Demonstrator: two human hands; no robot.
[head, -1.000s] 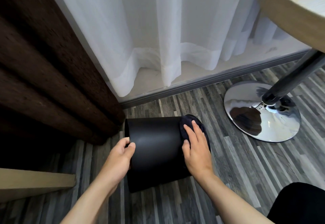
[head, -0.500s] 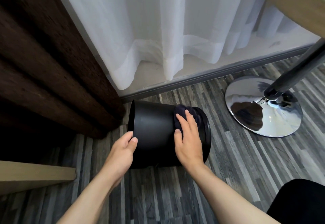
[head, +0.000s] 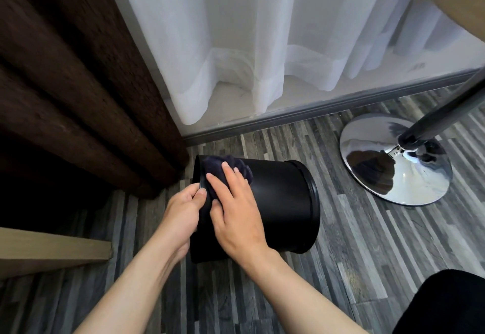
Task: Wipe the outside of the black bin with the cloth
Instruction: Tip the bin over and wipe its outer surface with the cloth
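Since the earlier frame the right hand (head: 237,211) has slid the cloth (head: 227,169) along the bin wall, from the flanged-rim end to the end by the left hand (head: 183,210). The black bin (head: 283,202) has also rolled or shifted; its flanged rim now points right, toward the chrome table base (head: 393,160).

Bin lies on its side on the grey plank floor (head: 262,294), just beside the brown curtain (head: 78,84). Right hand flat, fingers spread, palm pressing the dark cloth against the upper side wall. Left hand curled round the bin's left end, thumb and fingers gripping that edge; holds the bin only, no cloth.

Step in hand, as judged: a lengthwise wiping pass over the outer wall. To do it well: keep the palm flat so the cloth stays bunched under it, run full strokes from end to end, then roll the bin with the left hand to bring up the unwiped underside. The groove under the flanged rim likely needs a fingertip pass.

Room: open floor toward the camera and right of the bin. Curtain folds crowd the left end. White sheer curtain (head: 262,45) and sill strip sit behind, near. Table base stands apart to the right; a loose roll could reach it.
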